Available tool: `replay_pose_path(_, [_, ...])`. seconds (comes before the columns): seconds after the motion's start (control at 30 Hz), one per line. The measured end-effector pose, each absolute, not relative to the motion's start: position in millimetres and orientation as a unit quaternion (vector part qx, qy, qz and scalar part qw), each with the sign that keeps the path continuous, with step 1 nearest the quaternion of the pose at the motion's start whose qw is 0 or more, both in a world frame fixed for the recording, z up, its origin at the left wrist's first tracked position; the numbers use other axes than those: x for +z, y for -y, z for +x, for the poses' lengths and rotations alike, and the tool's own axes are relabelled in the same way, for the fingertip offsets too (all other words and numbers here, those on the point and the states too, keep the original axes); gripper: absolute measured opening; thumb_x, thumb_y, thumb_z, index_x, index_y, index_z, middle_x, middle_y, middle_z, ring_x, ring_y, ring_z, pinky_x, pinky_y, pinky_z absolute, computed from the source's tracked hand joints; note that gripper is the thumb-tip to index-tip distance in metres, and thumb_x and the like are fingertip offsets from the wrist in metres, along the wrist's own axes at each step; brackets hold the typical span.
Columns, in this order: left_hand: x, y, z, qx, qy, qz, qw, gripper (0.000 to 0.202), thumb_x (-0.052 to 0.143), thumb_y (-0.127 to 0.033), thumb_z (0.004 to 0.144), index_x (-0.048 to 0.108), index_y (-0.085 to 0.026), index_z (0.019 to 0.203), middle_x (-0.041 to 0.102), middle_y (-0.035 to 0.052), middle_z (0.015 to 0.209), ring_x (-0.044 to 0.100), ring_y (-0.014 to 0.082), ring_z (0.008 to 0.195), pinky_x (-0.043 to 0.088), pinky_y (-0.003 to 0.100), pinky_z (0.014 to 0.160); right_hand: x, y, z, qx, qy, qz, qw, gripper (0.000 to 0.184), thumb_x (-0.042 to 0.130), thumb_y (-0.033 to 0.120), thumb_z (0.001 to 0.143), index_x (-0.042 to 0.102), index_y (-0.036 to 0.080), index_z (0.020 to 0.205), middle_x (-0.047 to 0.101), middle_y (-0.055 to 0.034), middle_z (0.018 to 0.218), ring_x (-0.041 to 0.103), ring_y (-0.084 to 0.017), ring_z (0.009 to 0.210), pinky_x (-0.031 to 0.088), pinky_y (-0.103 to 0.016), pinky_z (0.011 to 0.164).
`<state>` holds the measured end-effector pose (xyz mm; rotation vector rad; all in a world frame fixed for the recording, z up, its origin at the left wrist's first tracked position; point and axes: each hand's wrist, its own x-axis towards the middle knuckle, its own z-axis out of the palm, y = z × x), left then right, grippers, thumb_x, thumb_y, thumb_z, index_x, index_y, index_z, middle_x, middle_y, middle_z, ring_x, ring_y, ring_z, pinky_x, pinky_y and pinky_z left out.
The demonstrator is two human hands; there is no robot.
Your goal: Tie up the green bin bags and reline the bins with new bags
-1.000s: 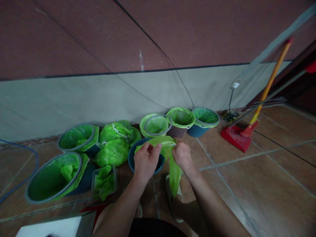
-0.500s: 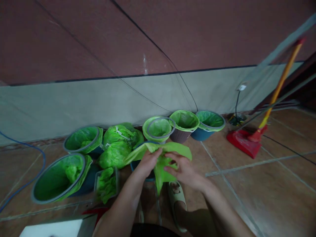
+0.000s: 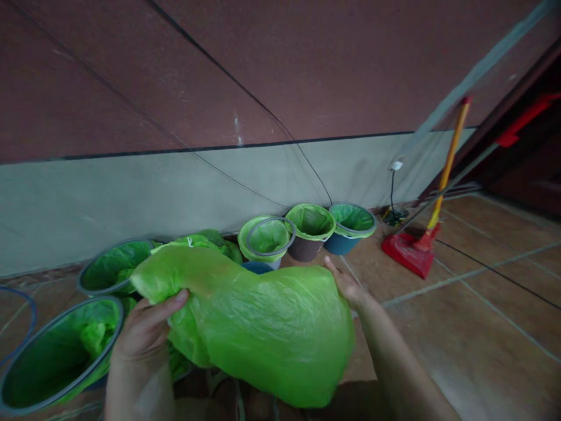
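A light-green plastic bag [image 3: 272, 327] is spread wide and puffed out in front of me. My left hand [image 3: 146, 324] is closed on its left side, thumb lying over the plastic. At the opposite edge, my right hand [image 3: 346, 286] grips the bag, with part of its fingers hidden by the plastic. Just behind the bag shows the rim of a blue bin [image 3: 258, 268], mostly covered. Past it stand a pale bin [image 3: 266, 237], a brown bin [image 3: 307, 248] and a blue-green bin [image 3: 344, 244], each lined in green.
Two large lined bins, a front one [image 3: 39, 356] and a rear one [image 3: 116, 266], are at the left. Green bags [image 3: 210, 241] lie partly hidden behind the held bag. A red dustpan [image 3: 409, 251] with a yellow handle stands right, near a wall socket [image 3: 397, 165].
The bag has gone from bunched between my close hands to spread and puffed out. My left hand moved left, my right hand slightly right. The view shifted, so the bins appear further left.
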<state>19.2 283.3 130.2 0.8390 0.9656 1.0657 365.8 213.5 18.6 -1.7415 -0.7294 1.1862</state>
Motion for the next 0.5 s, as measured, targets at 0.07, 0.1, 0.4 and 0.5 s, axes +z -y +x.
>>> replay_pose_path(0.07, [127.1, -291.9, 16.6, 0.457, -0.449, 0.367, 0.674, 0.038, 0.086, -0.024, 0.053, 0.076, -0.02, 0.089, 0.077, 0.004, 0.091, 0.073, 0.0289, 0.084, 0.063, 0.034, 0.07, 26.9, -215.4, 355.1, 0.625, 0.208, -0.598, 0.457, 0.073, 0.035, 0.079, 0.081, 0.067, 0.018, 0.104, 0.072, -0.0151, 0.103, 0.068, -0.03, 0.097, 0.052, -0.047, 0.088])
replay_pose_path(0.1, [124.5, -297.4, 15.3, 0.448, -0.458, 0.367, 0.674, 0.038, 0.087, -0.024, 0.051, 0.076, -0.019, 0.087, 0.077, 0.0046, 0.088, 0.073, 0.0284, 0.081, 0.063, 0.033, 0.068, 32.8, -215.6, 351.1, 0.67, 0.171, -0.557, 0.46, 0.074, 0.035, 0.08, 0.081, 0.065, 0.018, 0.107, 0.072, -0.0144, 0.104, 0.069, -0.029, 0.096, 0.052, -0.046, 0.088])
replay_pose_path(0.4, [105.0, -326.7, -2.0, 0.413, -0.508, 0.398, 0.643, 0.054, 0.091, -0.031, 0.04, 0.073, -0.014, 0.088, 0.077, 0.0066, 0.085, 0.072, 0.0274, 0.082, 0.061, 0.032, 0.071, 51.0, -207.0, 360.8, 0.62, 0.192, -0.489, 0.583, 0.059, 0.076, 0.025, 0.073, 0.054, 0.022, 0.127, 0.071, -0.006, 0.111, 0.07, -0.02, 0.093, 0.055, -0.033, 0.084])
replay_pose_path(0.5, [100.6, -331.7, -3.1, 0.432, -0.519, 0.388, 0.627, 0.056, 0.092, -0.032, 0.039, 0.072, -0.015, 0.089, 0.077, 0.0059, 0.088, 0.072, 0.0257, 0.083, 0.06, 0.03, 0.07, 49.6, -205.3, 363.4, 0.57, 0.221, -0.51, 0.605, 0.064, 0.077, 0.028, 0.07, 0.052, 0.022, 0.129, 0.07, -0.0062, 0.112, 0.07, -0.019, 0.092, 0.056, -0.03, 0.08])
